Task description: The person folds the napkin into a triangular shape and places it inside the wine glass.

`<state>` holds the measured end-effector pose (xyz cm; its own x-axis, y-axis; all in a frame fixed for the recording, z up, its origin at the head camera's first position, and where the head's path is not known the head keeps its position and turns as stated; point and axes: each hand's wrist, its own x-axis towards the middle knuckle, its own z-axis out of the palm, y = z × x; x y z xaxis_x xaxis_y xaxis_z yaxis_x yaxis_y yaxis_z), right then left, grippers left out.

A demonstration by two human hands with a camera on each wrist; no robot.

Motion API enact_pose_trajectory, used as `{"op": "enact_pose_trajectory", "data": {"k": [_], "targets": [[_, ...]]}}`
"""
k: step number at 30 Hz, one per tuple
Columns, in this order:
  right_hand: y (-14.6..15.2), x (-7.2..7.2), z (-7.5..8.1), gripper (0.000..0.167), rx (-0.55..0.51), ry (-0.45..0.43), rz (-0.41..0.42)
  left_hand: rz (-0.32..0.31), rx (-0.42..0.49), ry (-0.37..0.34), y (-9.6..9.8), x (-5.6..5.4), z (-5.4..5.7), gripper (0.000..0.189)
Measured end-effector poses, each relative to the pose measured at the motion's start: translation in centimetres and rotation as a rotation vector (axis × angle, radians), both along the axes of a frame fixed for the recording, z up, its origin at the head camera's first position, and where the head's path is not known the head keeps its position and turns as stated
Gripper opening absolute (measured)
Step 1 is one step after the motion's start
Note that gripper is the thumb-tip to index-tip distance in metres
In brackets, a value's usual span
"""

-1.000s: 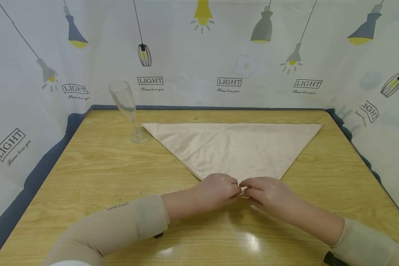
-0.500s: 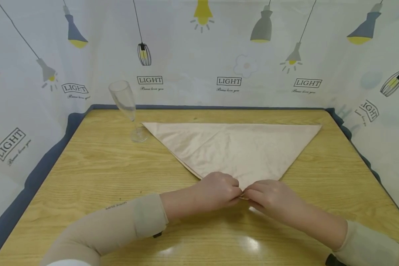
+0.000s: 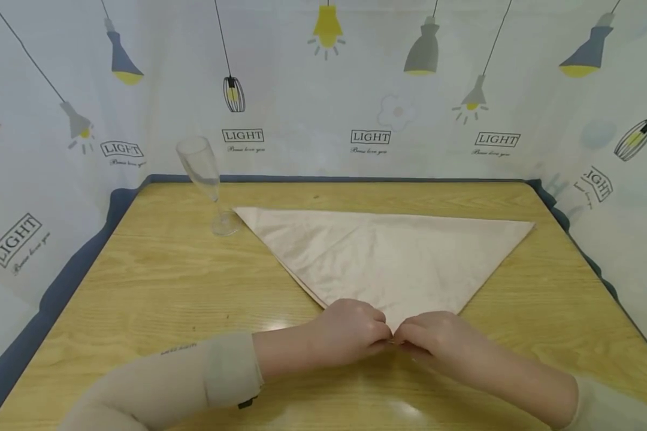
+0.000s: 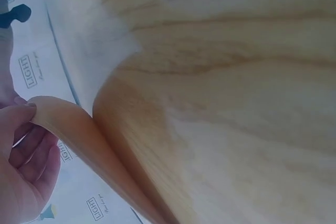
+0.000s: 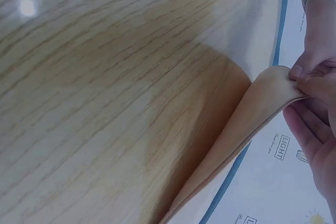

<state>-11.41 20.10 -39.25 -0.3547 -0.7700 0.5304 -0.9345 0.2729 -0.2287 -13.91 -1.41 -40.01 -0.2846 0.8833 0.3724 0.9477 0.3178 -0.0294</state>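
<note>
- The cloth (image 3: 388, 263) lies as a triangle on the bench (image 3: 140, 269), its long edge on the far side and its point toward the person, between the hands.
- The left hand (image 3: 353, 329) has its thumb and fingertips closed in a pinch on the near point; keep that pinch small, so that the fabric does not bunch.
- The right hand (image 3: 437, 341) pinches the same point from the other side, fingers bent, thumb on top; both hands should pull evenly.
- Both wrist views show the near part of the cloth bowed up off the bench. Keep this lift low, as raising it further would probably drag the rest along.
- The edge shows more than one layer, slightly parted along the left side. Hold all the layers together and line up their edges before creasing.
- The long edge runs a little askew, its right end nearer the person; easing off any sideways pull may help to square it.
- Wrinkles cross the middle and left; smoothing them would likely give a cleaner fold.
- The left corner lies right by the foot of the glass (image 3: 206, 178); whether they touch is unclear, so avoid tugging that way.
</note>
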Motion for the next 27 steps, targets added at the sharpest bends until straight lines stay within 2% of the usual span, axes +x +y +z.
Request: {"op": "enact_pose_trajectory", "data": {"k": [3, 5, 10, 12, 15, 18, 20, 23, 25, 27], "targets": [[0.1, -0.1, 0.2, 0.030, 0.018, -0.044, -0.032, 0.022, 0.007, -0.112, 0.0, 0.0, 0.1, 0.010], [0.1, -0.3, 0.3, 0.040, 0.023, -0.068, -0.067, 0.041, 0.013, -0.232, 0.1, -0.3, 0.1, 0.010], [0.0, -0.9, 0.3, 0.035, 0.015, -0.082, -0.183, 0.145, 0.036, -0.623, 0.6, -1.5, 0.0, 0.011], [0.0, -1.0, 0.1, 0.032, 0.016, -0.089, -0.220, 0.198, 0.042, -0.751, 0.9, -1.9, -0.1, 0.011], [0.0, -1.0, -0.1, 0.026, 0.029, -0.156, -0.258, 0.262, 0.040, -0.870, 1.1, -2.2, -0.3, 0.012], [-0.2, -1.0, -0.2, 0.018, 0.076, -0.278, -0.299, 0.298, 0.032, -0.897, 1.2, -2.2, -0.5, 0.012], [-0.4, -1.1, -0.3, 0.013, 0.125, -0.370, -0.331, 0.313, 0.000, -0.852, 1.3, -2.2, -0.6, 0.012], [-0.6, -1.3, -0.7, 0.009, 0.199, -0.484, -0.352, 0.327, -0.070, -0.739, 1.4, -1.9, -0.8, 0.013], [-0.7, -1.4, -1.1, 0.009, 0.233, -0.539, -0.346, 0.330, -0.126, -0.639, 1.3, -1.6, -0.9, 0.014], [-0.8, -1.5, -1.5, 0.010, 0.240, -0.568, -0.334, 0.300, -0.165, -0.527, 1.1, -1.3, -0.9, 0.015]]}}
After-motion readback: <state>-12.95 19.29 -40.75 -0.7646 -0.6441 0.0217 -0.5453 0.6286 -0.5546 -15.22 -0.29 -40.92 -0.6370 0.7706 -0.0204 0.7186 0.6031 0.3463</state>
